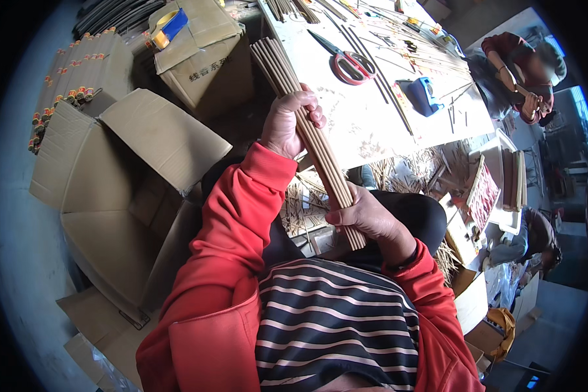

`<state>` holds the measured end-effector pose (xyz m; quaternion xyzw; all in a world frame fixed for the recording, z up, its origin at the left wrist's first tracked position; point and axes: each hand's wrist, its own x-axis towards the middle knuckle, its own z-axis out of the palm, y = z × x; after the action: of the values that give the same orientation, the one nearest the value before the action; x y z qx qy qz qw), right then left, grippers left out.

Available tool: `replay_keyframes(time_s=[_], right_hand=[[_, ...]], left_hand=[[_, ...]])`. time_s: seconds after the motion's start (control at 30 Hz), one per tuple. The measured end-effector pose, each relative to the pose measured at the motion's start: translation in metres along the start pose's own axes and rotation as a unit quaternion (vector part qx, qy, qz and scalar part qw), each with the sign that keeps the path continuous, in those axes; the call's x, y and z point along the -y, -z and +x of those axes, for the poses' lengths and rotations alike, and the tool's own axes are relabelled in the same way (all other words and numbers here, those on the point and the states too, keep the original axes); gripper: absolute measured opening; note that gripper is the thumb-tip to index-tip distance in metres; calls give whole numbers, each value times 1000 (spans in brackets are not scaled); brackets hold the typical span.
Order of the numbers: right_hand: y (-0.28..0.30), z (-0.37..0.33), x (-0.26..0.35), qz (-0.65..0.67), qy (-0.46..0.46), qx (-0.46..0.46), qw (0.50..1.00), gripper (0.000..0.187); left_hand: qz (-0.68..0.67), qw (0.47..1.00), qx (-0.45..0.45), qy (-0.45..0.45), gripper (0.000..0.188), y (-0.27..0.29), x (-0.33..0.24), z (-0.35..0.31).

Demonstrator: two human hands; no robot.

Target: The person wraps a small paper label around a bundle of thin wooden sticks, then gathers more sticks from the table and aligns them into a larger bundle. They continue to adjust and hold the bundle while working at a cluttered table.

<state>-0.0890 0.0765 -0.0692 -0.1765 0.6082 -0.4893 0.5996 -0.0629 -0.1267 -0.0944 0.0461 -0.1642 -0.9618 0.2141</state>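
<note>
A bundle of long, thin brown sticks [323,153] lies slantwise across my lap, its upper end reaching over the table's near edge. My left hand [293,123] is wrapped round the bundle's upper half. Lower down, near the other end, my right hand [366,212] grips the same bundle with the thumb across it. Beyond the left hand, red-handled scissors [353,67] rest on the white table [366,124]. A blue tape dispenser [426,96] stands to their right, by several dark sticks.
An open cardboard box [104,189] stands at my left. Behind it, a closed carton [206,72] carries a tape dispenser [170,27]. Labelled stick bundles [78,72] are stacked at far left. Stick scraps [398,171] lie below the table. A person [519,78] works at far right; another bends lower down.
</note>
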Motion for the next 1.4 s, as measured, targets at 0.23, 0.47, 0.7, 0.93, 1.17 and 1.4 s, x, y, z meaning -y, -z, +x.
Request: replay_keyframes(time_s=[0.23,0.47,0.7,0.93,1.17,1.4], right_hand=[[-3,12,1,-308,27,-153,939,32],[-3,7,8,97,-32,62,993,21],[-9,17,2,-122,33,-94,988,19],[-13,19,8,-142,0,-109,984,21],[-3,15,12,21,-26,8,999,27],[-10,24,8,-289,45,-168,942,25]], left_hand=[[219,970,-99,-40,11,1,13,-5],[-14,1000,-7,11,12,-6,9,-7],[92,993,-76,2,15,-1,17,-10],[182,977,-101,-42,12,3,20,-7],[-3,1000,-9,26,25,-3,19,-13],[140,983,-113,-27,12,2,29,-11]])
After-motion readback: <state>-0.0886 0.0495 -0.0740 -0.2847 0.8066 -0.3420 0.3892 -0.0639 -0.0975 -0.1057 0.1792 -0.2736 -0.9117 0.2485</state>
